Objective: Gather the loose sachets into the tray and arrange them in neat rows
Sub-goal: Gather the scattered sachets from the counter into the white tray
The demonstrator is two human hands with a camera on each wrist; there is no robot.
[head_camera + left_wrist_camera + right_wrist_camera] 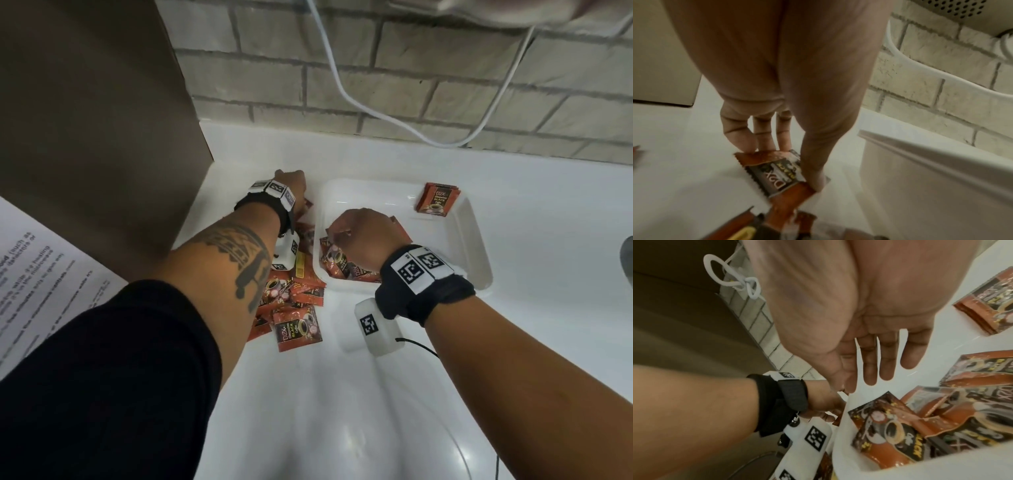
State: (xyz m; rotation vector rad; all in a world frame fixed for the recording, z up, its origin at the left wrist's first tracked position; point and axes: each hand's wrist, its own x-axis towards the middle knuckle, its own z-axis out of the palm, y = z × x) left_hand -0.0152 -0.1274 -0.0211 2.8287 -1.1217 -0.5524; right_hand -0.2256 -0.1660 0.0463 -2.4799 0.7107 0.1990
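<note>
Your left hand (777, 97) pinches one sachet (774, 172) flat on the counter (342, 394), just outside the tray (476, 240) wall; the tray lies to its right. Your right hand (869, 337), fingers (888, 363) spread and holding nothing, hovers over the sachets in the tray's near-left corner.
</note>
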